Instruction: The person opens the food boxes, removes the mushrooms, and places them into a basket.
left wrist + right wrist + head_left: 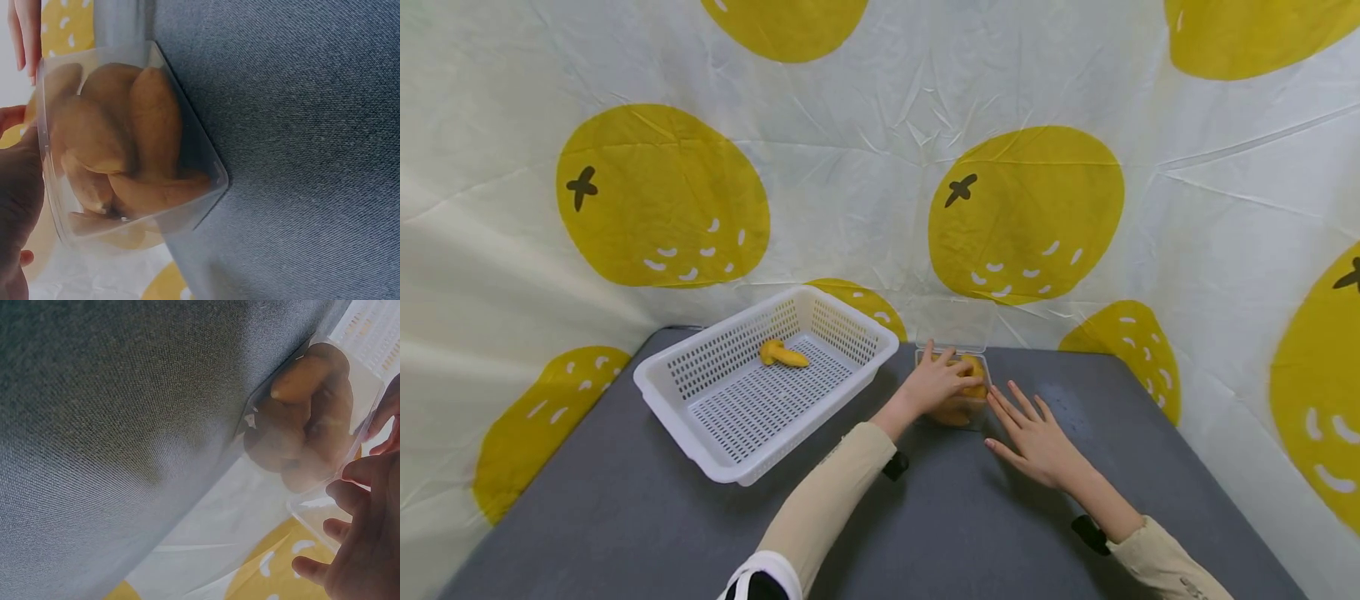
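Observation:
A clear plastic box with a raised transparent lid stands near the table's back edge. Inside lie several plump, tapered orange-brown pieces; their exact kind is unclear. The left hand reaches over the box's top, its bent fingers at the uppermost pieces; whether it pinches one is hidden. On the box's right side is the right hand, fingers spread and fairly straight, fingertips at the rim. Left of both hands, a white perforated basket holds yellow-orange pieces lying together, one rounded and one elongated.
A dark grey cloth covers the table. Behind it hangs a white curtain printed with big yellow fruit shapes, close to the box's lid. A black wrist device sits on the right forearm.

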Demonstrator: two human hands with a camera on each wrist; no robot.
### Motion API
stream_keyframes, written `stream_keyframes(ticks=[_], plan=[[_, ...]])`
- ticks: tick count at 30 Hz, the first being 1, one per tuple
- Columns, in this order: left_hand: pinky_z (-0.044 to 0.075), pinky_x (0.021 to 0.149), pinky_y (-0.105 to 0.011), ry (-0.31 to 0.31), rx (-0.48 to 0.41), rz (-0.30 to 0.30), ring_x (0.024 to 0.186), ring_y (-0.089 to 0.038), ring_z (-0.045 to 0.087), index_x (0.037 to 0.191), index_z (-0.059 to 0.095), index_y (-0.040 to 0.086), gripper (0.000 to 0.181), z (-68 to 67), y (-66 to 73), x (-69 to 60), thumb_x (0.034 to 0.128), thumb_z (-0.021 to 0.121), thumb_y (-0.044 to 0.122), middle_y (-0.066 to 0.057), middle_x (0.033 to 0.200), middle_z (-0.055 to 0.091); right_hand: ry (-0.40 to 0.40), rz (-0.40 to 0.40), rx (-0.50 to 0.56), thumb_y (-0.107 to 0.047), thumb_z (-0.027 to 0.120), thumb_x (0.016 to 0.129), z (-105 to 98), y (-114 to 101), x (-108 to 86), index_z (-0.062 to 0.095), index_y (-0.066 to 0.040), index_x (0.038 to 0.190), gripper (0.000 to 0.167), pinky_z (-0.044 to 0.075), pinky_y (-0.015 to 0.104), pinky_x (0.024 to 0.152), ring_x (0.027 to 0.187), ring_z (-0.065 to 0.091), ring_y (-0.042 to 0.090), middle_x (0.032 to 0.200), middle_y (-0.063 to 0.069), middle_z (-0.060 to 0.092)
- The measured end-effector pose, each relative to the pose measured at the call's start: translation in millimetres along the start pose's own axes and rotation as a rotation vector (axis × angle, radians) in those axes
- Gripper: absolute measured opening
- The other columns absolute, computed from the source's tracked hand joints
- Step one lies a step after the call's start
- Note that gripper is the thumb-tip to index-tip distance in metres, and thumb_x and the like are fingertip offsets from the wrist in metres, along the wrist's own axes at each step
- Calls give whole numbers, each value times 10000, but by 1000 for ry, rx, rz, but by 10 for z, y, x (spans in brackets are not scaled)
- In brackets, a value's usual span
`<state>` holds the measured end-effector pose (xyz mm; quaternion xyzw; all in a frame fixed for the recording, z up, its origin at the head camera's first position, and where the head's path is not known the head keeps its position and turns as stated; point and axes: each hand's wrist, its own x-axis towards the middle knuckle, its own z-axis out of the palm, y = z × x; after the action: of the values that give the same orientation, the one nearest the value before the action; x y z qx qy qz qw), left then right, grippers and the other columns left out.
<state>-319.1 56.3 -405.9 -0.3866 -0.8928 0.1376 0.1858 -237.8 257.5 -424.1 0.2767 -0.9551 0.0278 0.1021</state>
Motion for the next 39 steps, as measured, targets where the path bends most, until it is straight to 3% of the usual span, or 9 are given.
stream_keyframes(ticks=[3, 9, 16, 18, 21, 24, 32, 39], plan=[[256, 1025, -559, 17, -20, -7, 1275, -219, 358, 1344, 351, 379, 528, 11, -2, -17, 849, 448, 532, 105, 1343, 433, -2, 4, 8, -466, 490, 861, 5, 3, 2, 275, -91, 1403, 694, 142, 595, 1015, 1373, 120, 313, 1462, 104, 269], [268, 1034, -531, 23, -21, -25, 1288, -219, 352, 1372, 317, 307, 448, -41, -25, -45, 935, 411, 289, 86, 1376, 399, 1, 6, 9, -475, 484, 862, 15, 13, 6, 264, -91, 1407, 702, 143, 594, 1015, 1373, 124, 313, 1467, 99, 260], [234, 1039, -554, 71, -12, -27, 1273, -226, 358, 1372, 321, 264, 592, -130, -119, -95, 844, 559, 385, 47, 1350, 419, -1, 5, -1, -495, 457, 869, 34, 11, 0, 228, -116, 1420, 707, 149, 589, 1018, 1376, 123, 303, 1469, 97, 254], [242, 1035, -555, 93, 10, -34, 1260, -217, 375, 1368, 330, 257, 603, -157, -152, -112, 832, 595, 338, 45, 1332, 432, -2, 7, -3, -501, 451, 869, 39, 12, -1, 208, -131, 1425, 711, 150, 588, 1019, 1377, 120, 300, 1471, 96, 250], [256, 1031, -550, 129, 37, -42, 1244, -198, 393, 1355, 350, 259, 545, -199, -197, -135, 859, 574, 278, 53, 1304, 453, -2, 9, -7, -498, 453, 869, 45, 12, -1, 183, -146, 1432, 717, 152, 587, 1019, 1376, 124, 303, 1473, 93, 245], [270, 1027, -544, 159, 71, -44, 1234, -179, 404, 1337, 368, 271, 431, -238, -232, -152, 923, 467, 201, 71, 1275, 473, -4, 10, -5, -486, 468, 867, 44, 9, -3, 178, -148, 1433, 720, 149, 589, 1020, 1373, 128, 313, 1475, 91, 240], [290, 1019, -532, 239, 91, -36, 1184, -164, 442, 1265, 430, 271, 356, -355, -332, -218, 917, 458, 342, 79, 1211, 511, 19, -3, 3, -487, 466, 867, 33, 12, 8, 187, -161, 1432, 709, 160, 592, 1010, 1376, 127, 303, 1469, 91, 256], [263, 1028, -548, 230, 29, -43, 1156, -157, 453, 1278, 445, 261, 365, -508, -455, -270, 918, 464, 322, 75, 1207, 527, 30, -6, 28, -475, 479, 864, 44, 13, -6, 186, -168, 1432, 709, 165, 595, 998, 1370, 136, 313, 1457, 108, 278]])
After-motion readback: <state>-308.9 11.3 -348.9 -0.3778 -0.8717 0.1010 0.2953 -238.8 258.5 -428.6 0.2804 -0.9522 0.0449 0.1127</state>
